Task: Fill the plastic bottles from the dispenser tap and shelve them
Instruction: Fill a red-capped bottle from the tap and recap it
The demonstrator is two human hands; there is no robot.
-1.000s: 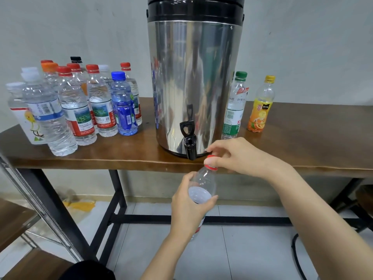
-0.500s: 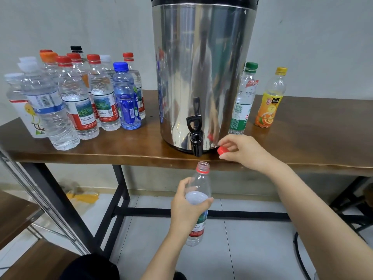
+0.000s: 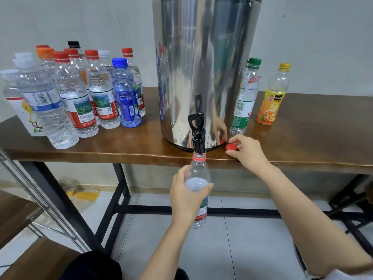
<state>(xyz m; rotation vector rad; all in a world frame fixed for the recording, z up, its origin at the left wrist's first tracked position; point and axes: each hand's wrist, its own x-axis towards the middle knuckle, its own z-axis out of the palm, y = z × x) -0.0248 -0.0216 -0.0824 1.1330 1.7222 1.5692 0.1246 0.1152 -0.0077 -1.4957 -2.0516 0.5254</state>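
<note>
1. Head view: a tall cylinder of polished steel, the dispenser (image 3: 205, 67), stands on the brown wooden worktop (image 3: 80, 147), mirror-bright and reflecting the room.
2. Its black plastic tap (image 3: 196, 134) juts out over the front edge.
3. The left hand (image 3: 187, 197) grips the clear plastic bottle (image 3: 198, 170), fingers (image 3: 178, 175) curled round its body, holding it upright below the worktop edge.
4. The bottle is uncapped, a red ring on its neck, its mouth right up at the spout; how much is inside I cannot tell.
5. The right hand (image 3: 248, 152) pinches the round red cap (image 3: 231, 147) just beside the dispenser's base.
6. On the left, a cluster of capped bottles (image 3: 80, 93) holds clear water.
7. On the right stand a green-capped bottle (image 3: 245, 98) and an orange-labelled bottle (image 3: 272, 98).
</note>
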